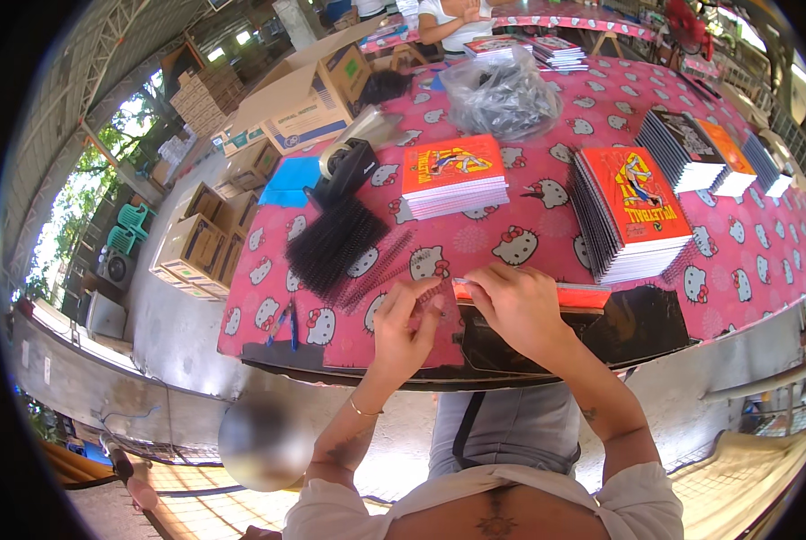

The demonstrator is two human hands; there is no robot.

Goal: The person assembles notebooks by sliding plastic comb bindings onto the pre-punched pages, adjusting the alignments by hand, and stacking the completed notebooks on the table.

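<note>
A red-covered notebook [583, 295] lies edge-on to me on a black board [619, 328] at the table's near side. My right hand [520, 310] is closed on its left end, thumb and fingers pinching near the corner. Just left of it, my left hand [405, 331] curls its thumb and forefinger around a thin dark spiral binding coil [432, 290]; the fingers partly hide the coil. More loose coils [385, 265] lie beyond my left hand, beside a thick pile of black coils [331, 247]. Farther off sits a stack of red-covered sheets [457, 175].
Spiral-bound notebooks [632, 211] stand stacked at right, with more stacks [691, 153] behind. A black tape dispenser [344, 171], blue sheet [290, 183], plastic bag [502, 99] and carton [308, 99] sit farther away. Blue-handled pliers or cutters [293, 326] lie near the left edge. Another person [457, 22] is across the table.
</note>
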